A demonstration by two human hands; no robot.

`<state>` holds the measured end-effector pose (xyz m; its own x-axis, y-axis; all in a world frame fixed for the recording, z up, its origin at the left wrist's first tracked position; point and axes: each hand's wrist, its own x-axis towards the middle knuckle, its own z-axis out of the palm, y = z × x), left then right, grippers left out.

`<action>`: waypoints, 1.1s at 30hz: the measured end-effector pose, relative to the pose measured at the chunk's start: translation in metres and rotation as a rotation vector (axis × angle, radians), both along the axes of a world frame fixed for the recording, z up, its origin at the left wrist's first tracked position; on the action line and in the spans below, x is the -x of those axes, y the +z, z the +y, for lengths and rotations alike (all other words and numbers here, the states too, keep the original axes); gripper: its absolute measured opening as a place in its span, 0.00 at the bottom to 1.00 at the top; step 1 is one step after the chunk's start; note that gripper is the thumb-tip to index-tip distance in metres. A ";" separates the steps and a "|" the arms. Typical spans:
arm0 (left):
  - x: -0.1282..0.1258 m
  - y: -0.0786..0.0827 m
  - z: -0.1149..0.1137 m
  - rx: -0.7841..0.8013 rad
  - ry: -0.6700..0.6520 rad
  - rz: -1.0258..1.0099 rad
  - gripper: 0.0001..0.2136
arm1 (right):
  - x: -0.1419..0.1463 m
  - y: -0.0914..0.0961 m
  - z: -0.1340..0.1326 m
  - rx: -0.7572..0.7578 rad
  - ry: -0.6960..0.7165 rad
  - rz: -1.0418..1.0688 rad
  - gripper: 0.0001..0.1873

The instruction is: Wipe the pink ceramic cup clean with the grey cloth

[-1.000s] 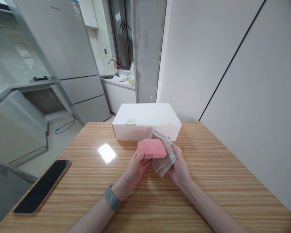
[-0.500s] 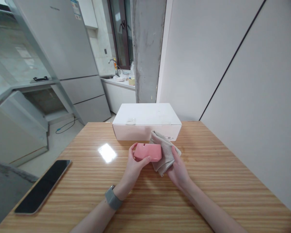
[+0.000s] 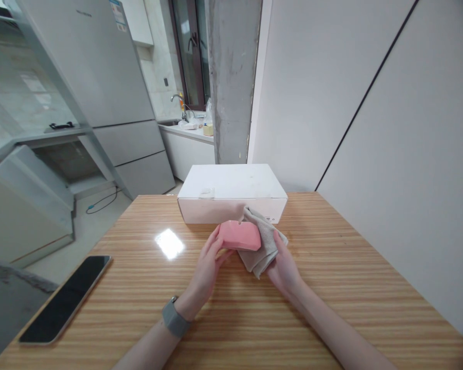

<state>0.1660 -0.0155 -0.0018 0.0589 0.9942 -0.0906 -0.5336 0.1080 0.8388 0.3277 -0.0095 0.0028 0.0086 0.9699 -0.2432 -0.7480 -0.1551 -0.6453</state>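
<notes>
A small glossy pink box-shaped object (image 3: 239, 236) with a notch in its top edge is held above the table. My left hand (image 3: 208, 262) grips its left end, the thumb reaching below it. A folded grey cloth (image 3: 263, 246) sits in my right hand (image 3: 283, 267), thumb on top and the other fingers hidden beneath. The cloth presses against the right end of the pink object. Just behind both hands stands a closed white cardboard box (image 3: 231, 209).
A black-screened phone (image 3: 67, 300) lies at the left edge of the wood-grain table (image 3: 332, 288). White wall panels (image 3: 355, 128) rise along the right. Farther back are a fridge (image 3: 81, 61), a sink counter (image 3: 187, 131) and a grey pillar (image 3: 233, 82).
My left hand has turned and slightly raised the pink object, and its thumb has moved from the front face to underneath. The right hand and cloth stay nearly in place.
</notes>
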 end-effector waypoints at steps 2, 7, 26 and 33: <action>0.000 0.000 -0.001 -0.049 0.015 0.040 0.23 | -0.002 0.001 0.000 0.008 0.002 -0.008 0.19; -0.001 -0.004 0.000 -0.019 0.030 -0.037 0.24 | -0.003 -0.001 -0.004 -0.030 0.064 0.010 0.20; -0.002 -0.006 0.004 -0.063 0.174 0.239 0.36 | 0.004 -0.006 -0.009 -0.094 0.118 -0.001 0.25; -0.003 -0.008 0.006 -0.062 0.213 0.259 0.37 | 0.006 -0.008 -0.009 -0.146 0.137 -0.002 0.23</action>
<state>0.1686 -0.0096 -0.0094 -0.1675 0.9858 -0.0146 -0.3073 -0.0382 0.9509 0.3215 -0.0183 -0.0051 -0.1253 0.9871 -0.0994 -0.7253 -0.1596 -0.6697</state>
